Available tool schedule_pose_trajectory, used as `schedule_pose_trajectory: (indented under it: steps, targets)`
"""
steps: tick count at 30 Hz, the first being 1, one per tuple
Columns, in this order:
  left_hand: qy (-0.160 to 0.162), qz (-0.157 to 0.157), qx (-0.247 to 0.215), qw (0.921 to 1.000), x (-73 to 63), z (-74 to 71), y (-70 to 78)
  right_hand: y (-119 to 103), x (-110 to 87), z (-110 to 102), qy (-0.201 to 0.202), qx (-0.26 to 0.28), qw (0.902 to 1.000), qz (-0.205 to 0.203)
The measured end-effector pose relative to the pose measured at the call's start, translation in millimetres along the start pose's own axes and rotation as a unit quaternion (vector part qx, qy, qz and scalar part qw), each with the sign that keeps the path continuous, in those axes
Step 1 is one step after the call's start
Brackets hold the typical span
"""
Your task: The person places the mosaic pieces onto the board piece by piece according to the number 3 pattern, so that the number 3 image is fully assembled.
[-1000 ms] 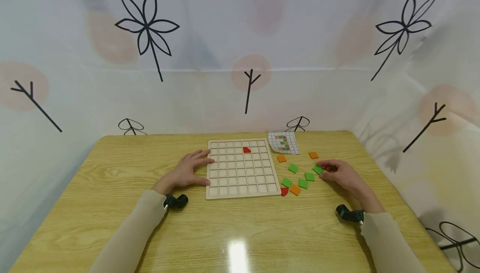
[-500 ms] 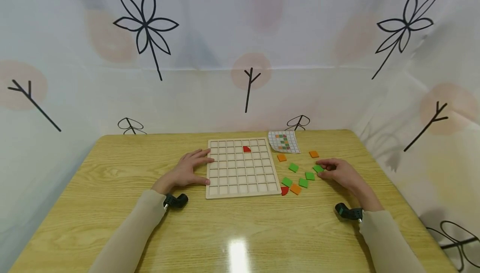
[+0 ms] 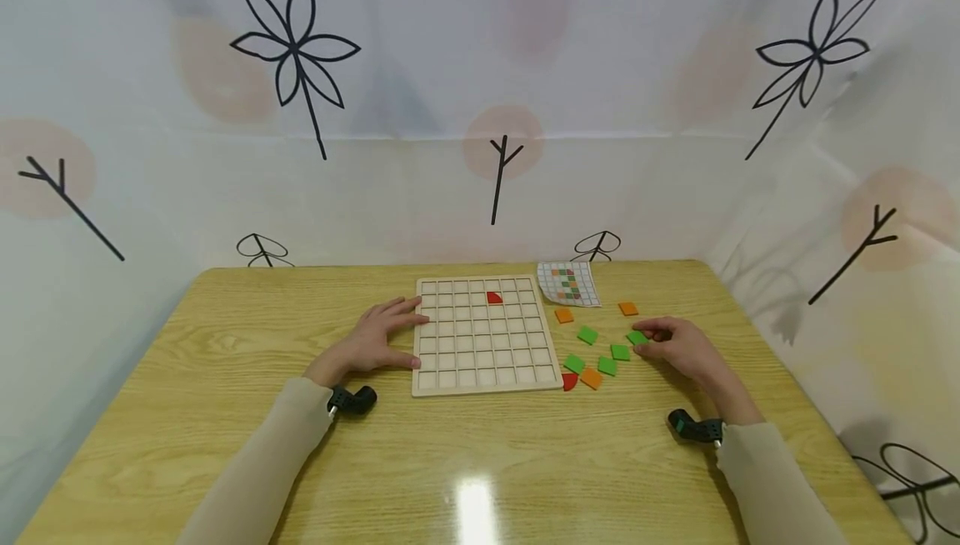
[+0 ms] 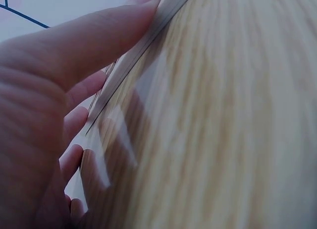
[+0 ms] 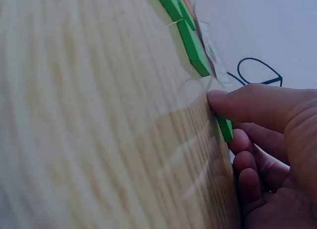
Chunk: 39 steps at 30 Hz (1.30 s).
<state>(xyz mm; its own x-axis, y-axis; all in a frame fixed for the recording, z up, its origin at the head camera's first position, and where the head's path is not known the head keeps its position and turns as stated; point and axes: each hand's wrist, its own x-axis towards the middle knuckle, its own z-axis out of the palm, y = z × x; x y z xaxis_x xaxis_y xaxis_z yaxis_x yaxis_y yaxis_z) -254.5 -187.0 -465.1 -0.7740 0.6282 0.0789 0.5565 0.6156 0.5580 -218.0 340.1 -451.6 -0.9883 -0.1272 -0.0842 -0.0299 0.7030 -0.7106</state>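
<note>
A pale wooden grid board lies flat at the middle of the table, with one red quarter-circle piece in a cell of an upper row. Fingers spread, my left hand rests against the board's left edge; in the left wrist view the thumb lies along its side. Right of the loose pieces, my right hand pinches a green square tile between thumb and fingers, low at the tabletop. The thumb partly hides this tile in the right wrist view.
Several green tiles, orange tiles and another red quarter-circle lie between the board and my right hand. A printed pattern sheet touches the board's upper right corner. Patterned cloth hangs behind the table.
Hardly anything differs: the whole head view shifts slightly. Both hands keep their places, the left at the board's edge and the right at the same green tile.
</note>
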Motion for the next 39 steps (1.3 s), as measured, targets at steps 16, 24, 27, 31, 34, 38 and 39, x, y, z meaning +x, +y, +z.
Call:
schedule_pose_trajectory:
  steps: [16, 24, 27, 31, 34, 38, 39]
  targets:
    - [-0.001, 0.003, 0.002, 1.0000, 0.3, -0.9, 1.2, -14.8, 3.6, -2.5, 0.025, -0.021, 0.9994, -0.006]
    - [0.001, 0.009, 0.011, 0.9999, 0.0, -0.9, 0.2, -33.8, 13.7, 3.7, 0.030, -0.024, 0.9987, -0.033]
    - [0.002, 0.010, 0.007, 0.9999, 0.0, -0.7, 0.1, -39.7, 18.7, 9.9, 0.030, -0.021, 0.9986, -0.039]
    - [-0.001, 0.005, 0.001, 1.0000, 0.3, -0.7, 0.5, -47.9, 25.8, 19.5, 0.023, -0.011, 0.9984, -0.050]
    - [-0.003, 0.002, -0.001, 1.0000, 0.4, -1.3, 1.1, -55.0, 32.0, 27.4, 0.017, -0.003, 0.9981, -0.059]
    - [-0.004, 0.001, 0.002, 1.0000, 0.4, -1.8, 1.8, -66.7, 41.2, 39.3, 0.016, 0.001, 0.9966, -0.080]
    - [-0.005, 0.001, 0.001, 1.0000, 0.3, -1.8, 1.8, -69.5, 43.8, 42.7, 0.017, 0.004, 0.9957, -0.091]
